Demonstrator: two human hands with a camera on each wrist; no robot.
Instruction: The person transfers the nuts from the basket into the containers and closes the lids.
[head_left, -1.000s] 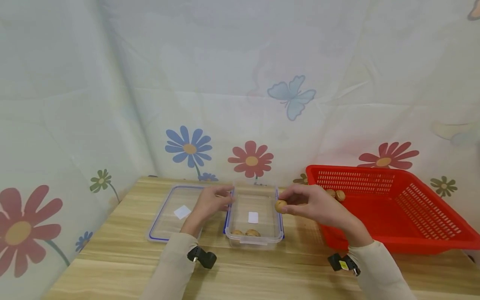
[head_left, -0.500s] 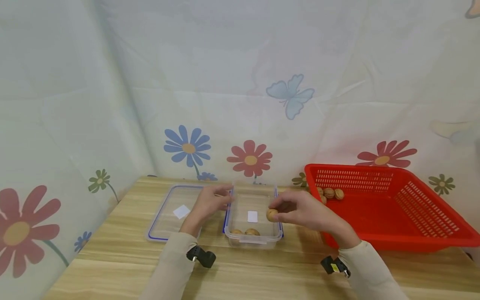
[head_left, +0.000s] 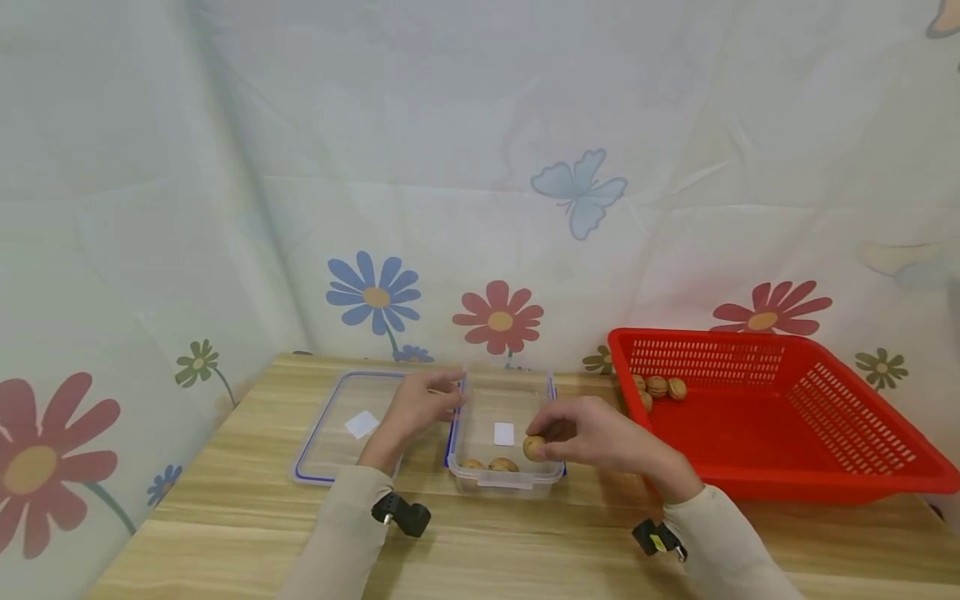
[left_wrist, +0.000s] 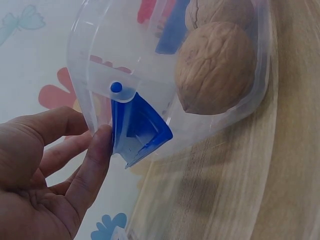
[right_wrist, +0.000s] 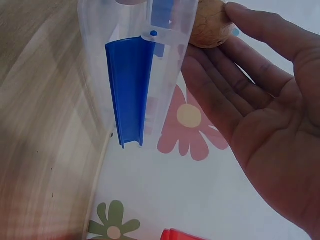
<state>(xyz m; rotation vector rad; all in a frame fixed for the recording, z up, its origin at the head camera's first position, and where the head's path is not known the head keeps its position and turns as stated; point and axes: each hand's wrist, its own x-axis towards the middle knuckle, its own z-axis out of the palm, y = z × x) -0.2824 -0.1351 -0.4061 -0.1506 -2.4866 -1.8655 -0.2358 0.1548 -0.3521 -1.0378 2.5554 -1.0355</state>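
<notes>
A clear plastic food container (head_left: 480, 400) with blue side latches stands uncovered on the table. Walnuts (head_left: 502, 464) lie at its near end, and the left wrist view shows two close together, the nearer walnut (left_wrist: 215, 67) large beside the wall. My left hand (head_left: 420, 406) holds the container's left side, its thumb (left_wrist: 95, 165) against the wall beside the hanging latch (left_wrist: 140, 127). Over the container's right near part, my right hand (head_left: 600, 433) pinches a walnut (head_left: 534, 448) between thumb and fingers. From the right wrist, that walnut (right_wrist: 212, 25) shows at the rim, above the blue latch (right_wrist: 131, 90).
The container's clear lid (head_left: 330, 433), with a blue seal and a white label, lies flat on the left. A red plastic basket (head_left: 787, 483) on the right holds several walnuts (head_left: 657, 386) in its left corner. A flowered curtain (head_left: 450, 167) hangs behind the table.
My right hand has moved left and nearer with the walnut, from outside the container's right rim to over its near right part. My left hand has stayed at the container's left side.
</notes>
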